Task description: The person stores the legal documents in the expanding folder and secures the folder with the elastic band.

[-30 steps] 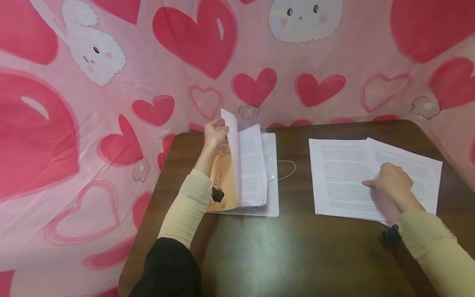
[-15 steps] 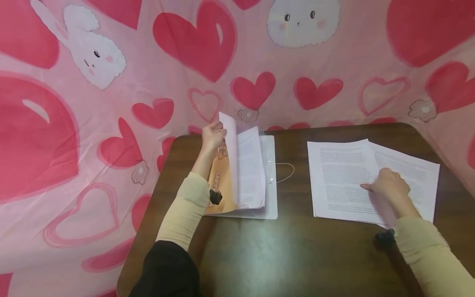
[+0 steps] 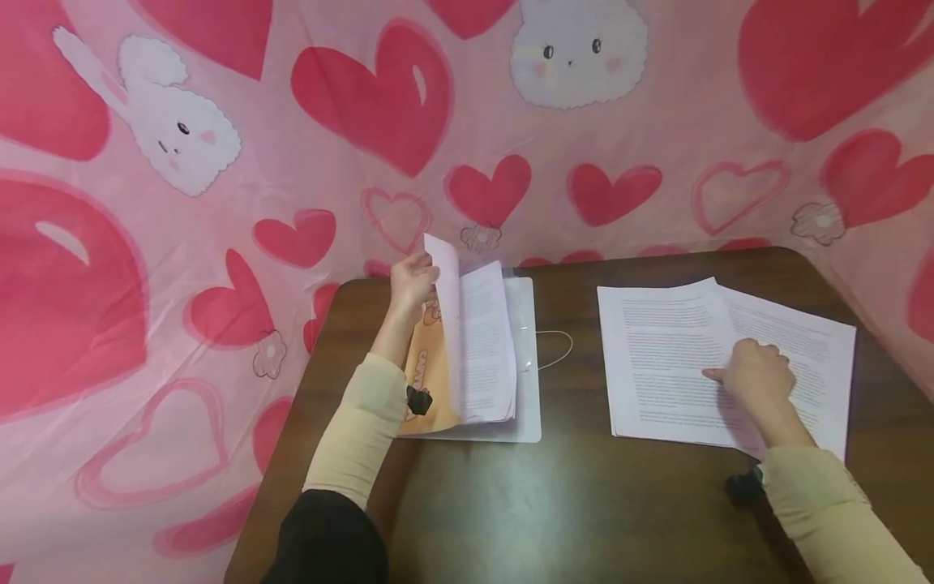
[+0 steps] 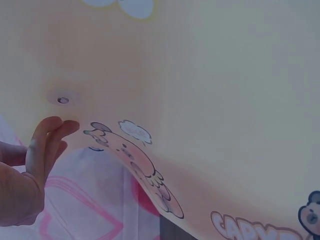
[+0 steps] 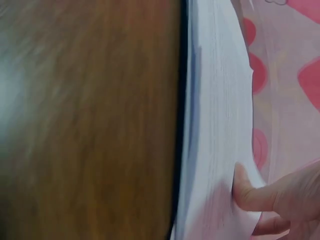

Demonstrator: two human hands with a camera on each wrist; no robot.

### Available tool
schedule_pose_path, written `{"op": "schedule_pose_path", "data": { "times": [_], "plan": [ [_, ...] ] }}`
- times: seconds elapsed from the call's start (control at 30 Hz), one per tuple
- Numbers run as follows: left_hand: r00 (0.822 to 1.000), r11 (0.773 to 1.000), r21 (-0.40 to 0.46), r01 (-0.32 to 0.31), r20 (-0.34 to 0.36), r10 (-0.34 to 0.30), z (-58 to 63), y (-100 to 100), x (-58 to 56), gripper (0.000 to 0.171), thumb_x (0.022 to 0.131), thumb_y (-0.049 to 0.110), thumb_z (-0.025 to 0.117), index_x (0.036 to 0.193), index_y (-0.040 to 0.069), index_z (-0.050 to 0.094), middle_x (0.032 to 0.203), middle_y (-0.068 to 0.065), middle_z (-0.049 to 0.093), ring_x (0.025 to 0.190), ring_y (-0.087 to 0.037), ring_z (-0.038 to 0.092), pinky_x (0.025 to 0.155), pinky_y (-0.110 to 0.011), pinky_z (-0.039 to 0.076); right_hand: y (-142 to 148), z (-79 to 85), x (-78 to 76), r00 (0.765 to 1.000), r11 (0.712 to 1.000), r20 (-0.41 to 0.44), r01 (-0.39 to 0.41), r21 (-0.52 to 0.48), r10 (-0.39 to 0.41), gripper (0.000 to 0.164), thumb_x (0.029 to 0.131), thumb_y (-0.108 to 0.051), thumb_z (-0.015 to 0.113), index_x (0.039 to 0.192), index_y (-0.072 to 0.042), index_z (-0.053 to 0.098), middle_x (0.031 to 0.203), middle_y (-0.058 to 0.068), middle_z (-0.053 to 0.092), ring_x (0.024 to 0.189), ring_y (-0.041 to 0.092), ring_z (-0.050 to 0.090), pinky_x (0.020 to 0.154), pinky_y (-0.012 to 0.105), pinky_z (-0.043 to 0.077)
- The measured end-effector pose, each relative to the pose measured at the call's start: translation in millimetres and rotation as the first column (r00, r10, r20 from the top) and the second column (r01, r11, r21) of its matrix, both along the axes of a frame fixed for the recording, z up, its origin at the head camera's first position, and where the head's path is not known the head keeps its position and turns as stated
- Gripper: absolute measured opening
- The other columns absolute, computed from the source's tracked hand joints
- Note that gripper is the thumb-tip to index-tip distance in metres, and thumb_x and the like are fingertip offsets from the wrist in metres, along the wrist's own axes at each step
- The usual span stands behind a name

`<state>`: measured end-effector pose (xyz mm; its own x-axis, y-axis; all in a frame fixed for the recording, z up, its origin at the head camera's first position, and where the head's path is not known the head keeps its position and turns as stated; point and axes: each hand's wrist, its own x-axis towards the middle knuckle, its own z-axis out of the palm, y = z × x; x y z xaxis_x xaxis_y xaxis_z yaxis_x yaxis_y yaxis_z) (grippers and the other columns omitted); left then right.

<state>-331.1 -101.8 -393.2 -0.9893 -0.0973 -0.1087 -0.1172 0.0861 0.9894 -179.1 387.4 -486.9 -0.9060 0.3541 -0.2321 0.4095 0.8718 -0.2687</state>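
In the head view a document folder [image 3: 527, 381] lies on the left part of the table, its orange cartoon-printed cover [image 3: 430, 369] raised. My left hand [image 3: 413, 280] holds that cover near its upper edge. From the left wrist, the fingers [image 4: 37, 150] lie against the orange outer face beside a round snap. Printed sheets [image 3: 485, 349] stand inside the folder under the cover. Over on the right, my right hand [image 3: 759, 375] rests on two overlapping stacks of printed pages [image 3: 657, 365]. Its thumb [image 5: 250, 192] is straight on the paper; its other fingers are partly hidden.
A thin cord loop [image 3: 558, 349] sticks out from the folder's right side onto the brown wooden table [image 3: 511, 503]. Pink heart-and-bunny cloth [image 3: 394, 97] hangs behind and along the left of the table.
The head view has tipped up slightly, so everything sits lower and a little further left. Both hands keep their places on the cover and the pages.
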Motion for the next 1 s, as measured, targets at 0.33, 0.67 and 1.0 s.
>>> {"op": "schedule_pose_path", "data": {
  "times": [0.33, 0.67, 1.0],
  "plan": [
    [1.000, 0.999, 0.042, -0.009, -0.011, 0.010, 4.2, -5, 1.9, 0.064, 0.105, -0.003, 0.056, 0.167, -0.001, 0.041, 0.168, -0.024, 0.051, 0.141, -0.043, 0.064, 0.070, -0.018, 0.065, -2, 6.5, -7.8, 1.000, 0.999, 0.018, -0.017, -0.040, 0.018, 0.067, 0.094, -0.027, 0.085, 0.116, 0.028, 0.054, 0.108, 0.047, 0.062, 0.098, 0.061, 0.063, 0.080, 0.065, 0.055],
    [0.999, 0.999, 0.031, -0.024, -0.022, 0.025, 4.6, -10, 1.4, 0.063, 0.105, -0.004, 0.056, 0.166, -0.001, 0.042, 0.161, -0.028, 0.057, 0.132, -0.043, 0.070, 0.066, -0.016, 0.063, -8, 4.7, -6.0, 0.997, 0.987, -0.072, -0.007, -0.161, -0.004, 0.068, 0.094, -0.022, 0.081, 0.123, 0.028, 0.046, 0.114, 0.049, 0.058, 0.101, 0.063, 0.061, 0.077, 0.064, 0.055],
    [0.999, 0.999, 0.026, -0.028, -0.022, 0.028, 3.3, -9, 1.0, 0.062, 0.105, -0.002, 0.056, 0.166, -0.001, 0.042, 0.159, -0.029, 0.059, 0.128, -0.040, 0.072, 0.064, -0.015, 0.062, 14, 3.3, -8.1, 0.998, 0.938, -0.051, 0.002, -0.347, -0.021, 0.079, 0.098, -0.022, 0.073, 0.142, 0.030, 0.033, 0.142, 0.054, 0.040, 0.128, 0.069, 0.046, 0.112, 0.077, 0.044]
  ]
}}
